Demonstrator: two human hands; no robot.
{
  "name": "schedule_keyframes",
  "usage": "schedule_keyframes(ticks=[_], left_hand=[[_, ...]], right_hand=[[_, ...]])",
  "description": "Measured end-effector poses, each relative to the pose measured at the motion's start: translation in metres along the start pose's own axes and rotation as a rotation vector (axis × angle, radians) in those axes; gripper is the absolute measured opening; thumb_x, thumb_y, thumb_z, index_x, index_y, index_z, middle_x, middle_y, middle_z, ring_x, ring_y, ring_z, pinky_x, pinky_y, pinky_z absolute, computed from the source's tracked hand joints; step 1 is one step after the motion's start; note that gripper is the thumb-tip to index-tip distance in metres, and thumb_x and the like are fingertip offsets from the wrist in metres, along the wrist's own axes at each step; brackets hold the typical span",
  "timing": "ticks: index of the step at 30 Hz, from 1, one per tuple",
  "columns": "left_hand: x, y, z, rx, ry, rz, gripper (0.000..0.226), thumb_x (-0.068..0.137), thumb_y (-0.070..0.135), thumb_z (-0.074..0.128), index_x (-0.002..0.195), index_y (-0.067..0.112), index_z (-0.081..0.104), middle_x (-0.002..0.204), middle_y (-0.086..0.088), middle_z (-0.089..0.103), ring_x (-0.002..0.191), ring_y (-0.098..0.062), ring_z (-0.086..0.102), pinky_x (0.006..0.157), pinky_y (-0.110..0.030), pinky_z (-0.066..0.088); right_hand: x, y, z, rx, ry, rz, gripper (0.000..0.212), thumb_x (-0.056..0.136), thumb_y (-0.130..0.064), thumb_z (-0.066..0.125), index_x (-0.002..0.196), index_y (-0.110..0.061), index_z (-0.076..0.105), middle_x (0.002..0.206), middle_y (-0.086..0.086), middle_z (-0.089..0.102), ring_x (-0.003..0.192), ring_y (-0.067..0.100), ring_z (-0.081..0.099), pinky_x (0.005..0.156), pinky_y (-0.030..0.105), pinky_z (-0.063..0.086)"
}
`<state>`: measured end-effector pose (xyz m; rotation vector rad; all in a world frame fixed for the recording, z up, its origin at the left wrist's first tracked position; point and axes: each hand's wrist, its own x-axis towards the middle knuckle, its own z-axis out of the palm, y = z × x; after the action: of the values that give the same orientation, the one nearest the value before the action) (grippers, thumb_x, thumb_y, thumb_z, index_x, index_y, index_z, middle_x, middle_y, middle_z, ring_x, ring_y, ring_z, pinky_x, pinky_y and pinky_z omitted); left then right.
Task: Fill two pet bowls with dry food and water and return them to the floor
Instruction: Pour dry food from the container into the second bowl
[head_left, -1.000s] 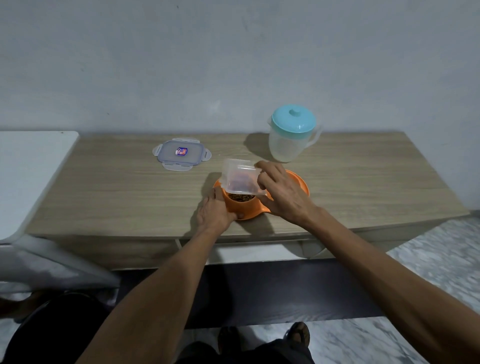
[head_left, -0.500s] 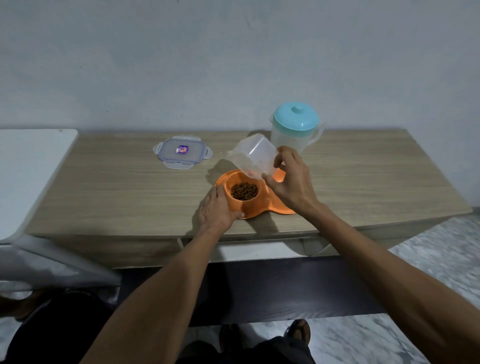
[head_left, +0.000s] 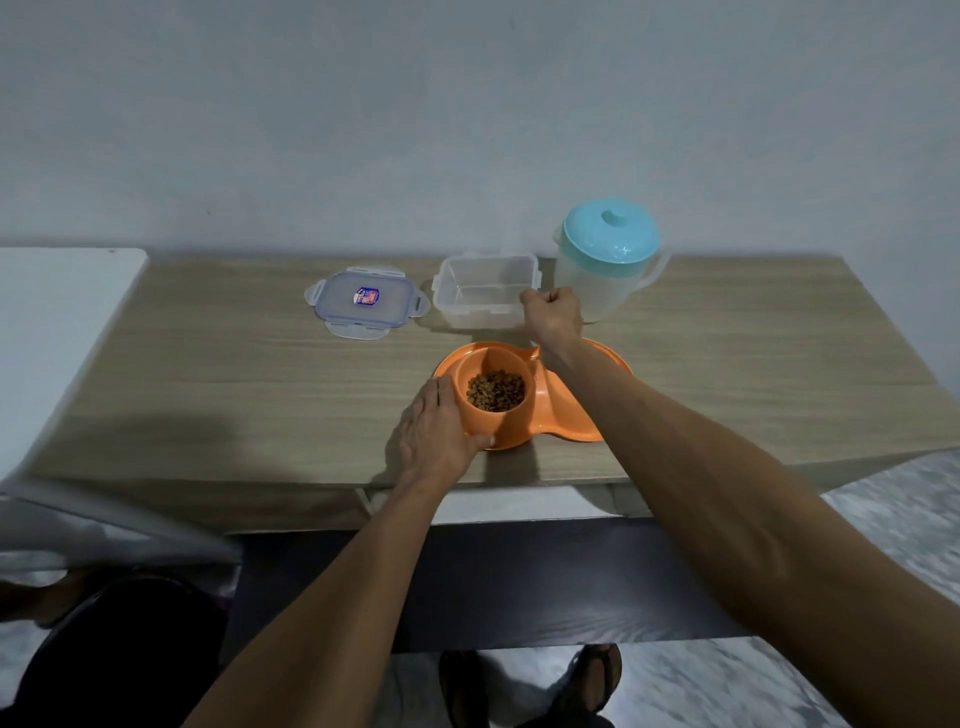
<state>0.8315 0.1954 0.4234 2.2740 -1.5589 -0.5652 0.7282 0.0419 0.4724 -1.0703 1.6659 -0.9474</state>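
Observation:
An orange double pet bowl (head_left: 569, 415) sits near the front edge of the wooden table (head_left: 218, 395). Its left cup holds brown dry food (head_left: 496, 391); my right forearm hides most of the right cup. My left hand (head_left: 441, 434) rests against the left side of the bowl, holding it. An empty clear plastic container (head_left: 485, 293) stands upright behind the bowl, and my right hand (head_left: 553, 314) grips its right rim. A translucent water pitcher with a teal lid (head_left: 608, 254) stands just right of the container.
The container's lid (head_left: 366, 302) lies flat to its left. A white surface (head_left: 57, 312) adjoins the table's left end. Below the table's front edge are a dark panel, pale marble floor (head_left: 898, 525) and my sandalled feet (head_left: 530, 680).
My right hand has turned the tilted container upright and set it down on the table behind the bowl. The left hand stays on the bowl, which now shows its food.

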Motion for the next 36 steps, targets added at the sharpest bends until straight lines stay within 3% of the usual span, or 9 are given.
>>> schedule_keyframes(ticks=[5, 13, 16, 21, 25, 31, 36], left_hand=[[0.001, -0.002, 0.001, 0.003, -0.014, -0.006, 0.108, 0.070, 0.049, 0.079, 0.152, 0.016, 0.018, 0.157, -0.006, 0.027, 0.144, -0.025, 0.030, 0.115, -0.042, 0.030], [0.000, -0.001, 0.000, 0.009, -0.009, -0.007, 0.107, 0.070, 0.047, 0.080, 0.152, 0.016, 0.018, 0.158, -0.004, 0.027, 0.144, -0.024, 0.030, 0.114, -0.041, 0.031], [0.000, -0.001, 0.000, 0.013, -0.016, -0.010, 0.106, 0.072, 0.046, 0.079, 0.152, 0.016, 0.017, 0.158, -0.005, 0.026, 0.144, -0.024, 0.030, 0.114, -0.040, 0.030], [0.000, 0.000, 0.000, 0.011, -0.033, -0.012, 0.110, 0.070, 0.050, 0.079, 0.152, 0.016, 0.016, 0.159, -0.006, 0.025, 0.144, -0.025, 0.029, 0.116, -0.040, 0.028], [0.000, 0.002, -0.004, 0.004, -0.061, -0.016, 0.112, 0.068, 0.050, 0.081, 0.152, 0.015, 0.016, 0.158, -0.007, 0.025, 0.144, -0.027, 0.028, 0.116, -0.041, 0.028], [-0.003, 0.006, -0.012, 0.044, -0.092, 0.000, 0.114, 0.066, 0.051, 0.077, 0.151, 0.015, 0.011, 0.157, -0.008, 0.022, 0.145, -0.028, 0.025, 0.115, -0.044, 0.029], [0.002, 0.027, -0.015, 0.187, 0.051, 0.118, 0.114, 0.065, 0.063, 0.065, 0.153, 0.014, 0.011, 0.160, -0.011, 0.018, 0.147, -0.027, 0.020, 0.116, -0.045, 0.027]], right_hand=[[0.023, 0.006, 0.010, -0.028, 0.005, 0.107, 0.030, 0.086, -0.031, 0.062, 0.106, -0.008, 0.063, 0.108, 0.013, 0.066, 0.097, 0.031, 0.064, 0.087, 0.042, 0.057], [0.026, 0.009, 0.011, -0.110, 0.045, 0.119, 0.031, 0.088, -0.025, 0.061, 0.111, -0.005, 0.069, 0.110, 0.016, 0.068, 0.092, 0.034, 0.068, 0.083, 0.044, 0.060], [0.024, 0.008, 0.011, -0.126, 0.052, 0.122, 0.033, 0.089, -0.023, 0.062, 0.114, -0.004, 0.069, 0.112, 0.015, 0.069, 0.091, 0.032, 0.068, 0.080, 0.037, 0.060], [0.023, 0.009, 0.002, -0.152, 0.040, 0.115, 0.036, 0.093, -0.020, 0.060, 0.122, 0.000, 0.064, 0.121, 0.016, 0.065, 0.092, 0.028, 0.058, 0.073, 0.026, 0.045], [0.018, 0.007, -0.018, -0.147, 0.057, 0.109, 0.036, 0.090, -0.023, 0.058, 0.118, 0.000, 0.065, 0.117, 0.016, 0.065, 0.103, 0.033, 0.061, 0.079, 0.032, 0.051], [0.028, 0.007, -0.066, -0.111, 0.121, 0.092, 0.043, 0.075, -0.023, 0.054, 0.109, -0.003, 0.069, 0.109, 0.017, 0.069, 0.095, 0.038, 0.070, 0.084, 0.044, 0.060], [0.043, 0.005, -0.114, -0.095, 0.231, 0.138, 0.038, 0.079, -0.021, 0.054, 0.106, 0.001, 0.068, 0.109, 0.017, 0.068, 0.092, 0.039, 0.071, 0.082, 0.047, 0.060]])
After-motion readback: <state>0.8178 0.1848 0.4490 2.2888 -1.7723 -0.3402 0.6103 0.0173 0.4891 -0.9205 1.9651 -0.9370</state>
